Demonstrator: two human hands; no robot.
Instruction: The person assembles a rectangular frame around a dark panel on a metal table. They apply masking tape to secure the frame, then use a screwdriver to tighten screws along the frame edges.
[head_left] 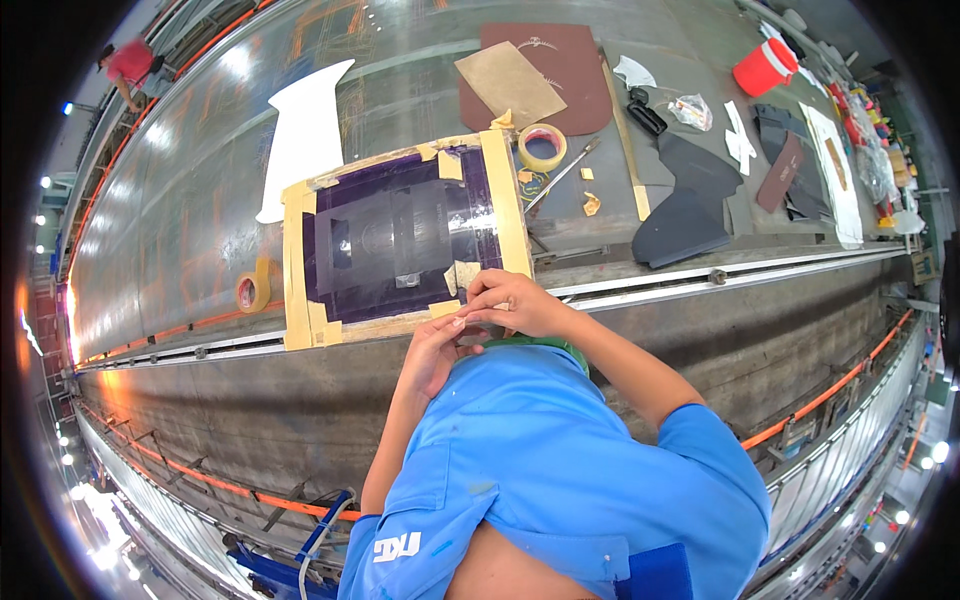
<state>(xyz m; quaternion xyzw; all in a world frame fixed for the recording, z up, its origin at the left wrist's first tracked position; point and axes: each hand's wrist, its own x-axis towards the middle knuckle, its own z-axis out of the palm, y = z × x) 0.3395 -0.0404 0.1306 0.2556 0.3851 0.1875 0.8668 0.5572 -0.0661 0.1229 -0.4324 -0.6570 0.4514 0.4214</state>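
Observation:
In front of my body, my left hand (430, 353) and my right hand (520, 303) meet with their fingertips pinched together. What lies between the fingers, if anything, is too small to make out. Just beyond them is a rectangular screen-printing frame (508, 205), its wooden border covered with cream masking tape and its mesh dark purple. My hands are at its near right corner. A loose-looking piece of tape (461, 275) sticks to the mesh beside my right hand.
Tape rolls lie near the frame: one (542, 148) behind right, another (253, 287) at left. A slim knife-like tool (562, 178), white sheet (307, 125), brown board (585, 80), dark cut pieces (690, 200) and red jug (765, 67) rest on the long table. A metal rail (660, 286) edges it. Another person (132, 68) stands far left.

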